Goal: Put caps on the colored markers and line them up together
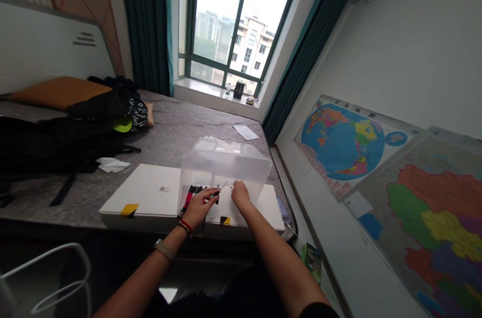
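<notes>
My left hand (200, 206) is closed around a slim screwdriver-like tool (217, 194) with a dark handle. Its thin shaft points up and to the right, toward my right hand (240, 194). The fingers of that hand are pinched together close to the shaft's tip; what they hold, if anything, is too small to make out. Both hands are at the near, open side of a clear plastic box (226, 157). Beside my left hand, in the left part of the box, several slim tools (190, 196) with black and red handles lie side by side.
White flat boxes (150, 187) with yellow-black labels lie under and beside the plastic box, at the near edge of a grey bed surface (188, 117). A paper sheet (246, 132), a crumpled tissue (112, 164) and black bags (48, 142) lie farther off. Wall maps (346, 137) hang right.
</notes>
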Motion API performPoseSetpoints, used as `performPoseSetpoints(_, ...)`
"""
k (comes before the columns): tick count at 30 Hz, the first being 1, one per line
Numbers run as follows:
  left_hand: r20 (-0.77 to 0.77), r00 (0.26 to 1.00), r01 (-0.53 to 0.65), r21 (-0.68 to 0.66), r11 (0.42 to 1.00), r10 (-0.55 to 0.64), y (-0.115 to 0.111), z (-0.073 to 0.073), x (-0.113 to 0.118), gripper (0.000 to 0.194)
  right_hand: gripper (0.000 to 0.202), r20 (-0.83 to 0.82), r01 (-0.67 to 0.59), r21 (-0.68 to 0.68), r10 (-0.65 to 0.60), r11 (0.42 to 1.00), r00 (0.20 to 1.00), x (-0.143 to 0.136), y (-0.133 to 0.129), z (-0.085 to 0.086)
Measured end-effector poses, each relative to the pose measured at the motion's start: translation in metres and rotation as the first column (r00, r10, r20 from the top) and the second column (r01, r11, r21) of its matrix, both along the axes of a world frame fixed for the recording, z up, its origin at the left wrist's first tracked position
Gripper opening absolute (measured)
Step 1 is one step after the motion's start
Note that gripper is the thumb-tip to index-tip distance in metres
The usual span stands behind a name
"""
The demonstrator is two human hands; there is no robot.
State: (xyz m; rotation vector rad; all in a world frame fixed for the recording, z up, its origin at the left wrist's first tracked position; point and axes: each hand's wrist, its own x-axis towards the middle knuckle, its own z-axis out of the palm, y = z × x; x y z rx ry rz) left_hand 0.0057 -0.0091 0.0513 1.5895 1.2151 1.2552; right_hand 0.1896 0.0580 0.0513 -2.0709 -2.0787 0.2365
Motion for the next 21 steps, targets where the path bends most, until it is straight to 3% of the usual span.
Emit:
performPoseSetpoints(11,-0.010,1.000,0.029,-0.003,1.000,-0.029,-0.002,-0.003,0.001,0.036,0.028,0.039,0.067,-0.110,-0.063,0.992,0.997,-0.004,0.029,-0.010)
performPoseSetpoints(21,-0.018,0.999,0.030,0.000,1.000,-0.030,0.001,-0.006,0.002,0.035,0.029,-0.001,-0.017,-0.123,0.018,0.992,1.000,0.002,0.022,-0.015)
